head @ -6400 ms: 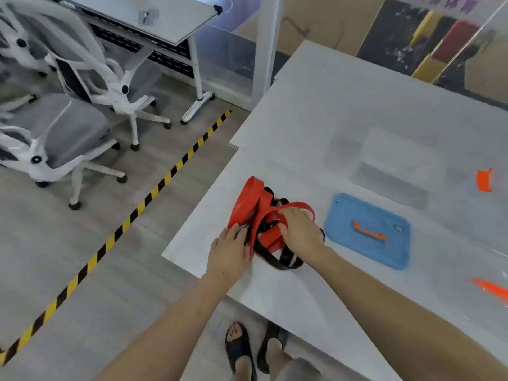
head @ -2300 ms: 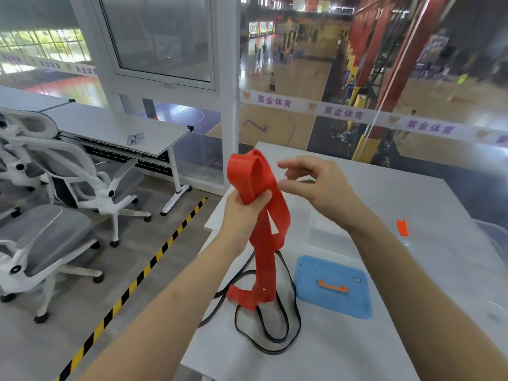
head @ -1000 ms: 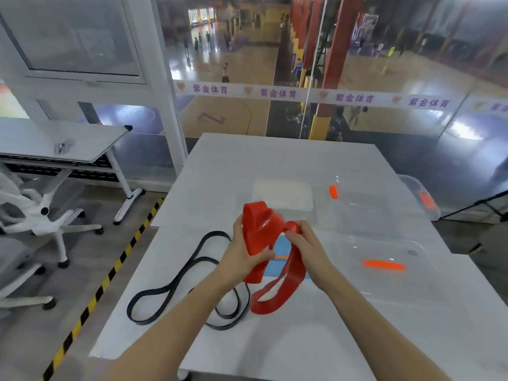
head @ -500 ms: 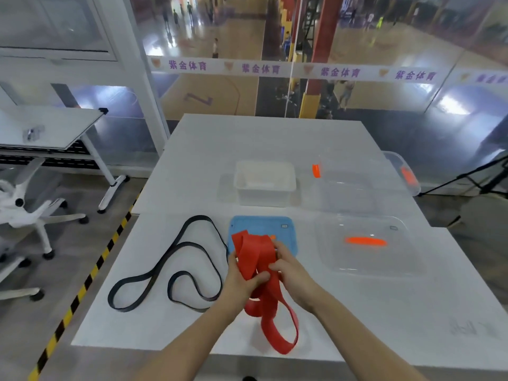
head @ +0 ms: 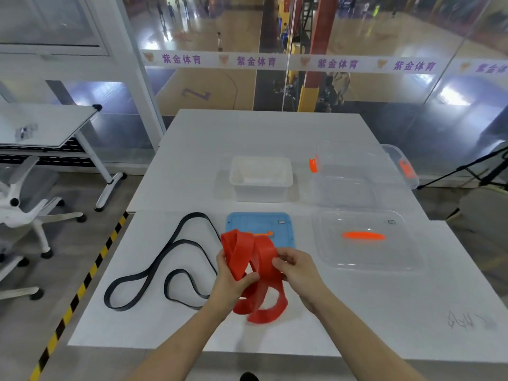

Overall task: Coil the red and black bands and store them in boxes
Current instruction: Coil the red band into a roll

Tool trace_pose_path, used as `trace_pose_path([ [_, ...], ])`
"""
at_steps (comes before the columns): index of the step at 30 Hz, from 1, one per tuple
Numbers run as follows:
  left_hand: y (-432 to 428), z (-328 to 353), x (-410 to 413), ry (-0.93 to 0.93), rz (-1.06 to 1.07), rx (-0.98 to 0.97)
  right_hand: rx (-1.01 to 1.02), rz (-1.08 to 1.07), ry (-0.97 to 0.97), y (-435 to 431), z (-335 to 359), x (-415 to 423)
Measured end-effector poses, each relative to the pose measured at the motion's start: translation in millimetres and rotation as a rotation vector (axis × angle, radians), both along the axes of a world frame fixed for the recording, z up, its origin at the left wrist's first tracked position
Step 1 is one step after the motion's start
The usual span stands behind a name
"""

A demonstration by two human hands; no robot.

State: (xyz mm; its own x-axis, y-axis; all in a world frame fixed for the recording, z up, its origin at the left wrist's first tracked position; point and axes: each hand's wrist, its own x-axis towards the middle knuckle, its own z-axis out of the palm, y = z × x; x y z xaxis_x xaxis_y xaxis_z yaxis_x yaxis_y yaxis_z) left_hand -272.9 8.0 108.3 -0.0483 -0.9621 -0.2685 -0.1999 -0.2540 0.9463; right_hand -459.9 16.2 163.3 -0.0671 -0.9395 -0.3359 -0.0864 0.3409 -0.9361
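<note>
White bench (head: 275, 138) carries the thin black rubber band (head: 196, 214), lying loose. Beside it my left hand (head: 231, 284) grips the folded wide red rubber band (head: 239, 251); my right hand (head: 299, 270) pinches one loop.

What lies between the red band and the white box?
Only the blue lid, lying flat on the table between them; a lifted red band should pass over it. The white box is open on top.

The red band (head: 254, 257) looks like smooth, slightly shiny rubber; the black band (head: 154, 266) is matt rubber. The bench (head: 384, 312) is matt white. The boxes (head: 260, 178) and clear lid (head: 365, 240) are glossy plastic.
</note>
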Motion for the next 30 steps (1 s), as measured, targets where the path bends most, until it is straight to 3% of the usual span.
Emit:
trace_pose_path([
  [10, -2.2, -8.6, 1.3, -0.026, -0.130, -0.069, 0.136, -0.150, -0.468, -14.2, 12.1, 4.6],
  [17, 4.7, -14.8, -12.6, 0.043, -0.001, -0.027, 0.207, -0.193, -0.724, -22.8, -2.6, 17.1],
  [21, 1.1, -20.1, -8.0, -0.130, -0.041, 0.000, 0.205, -0.214, -0.600, -28.2, -26.9, 12.8],
  [25, -7.7, -18.2, -2.7, -0.550, -0.126, -0.122, 0.233, -0.207, -0.276, -32.0, -52.7, -6.1],
  [30, -14.7, -55.9, -12.5, -0.894, -0.327, -0.222, 0.347, -0.110, -0.180, -23.8, -86.4, -28.6],
])
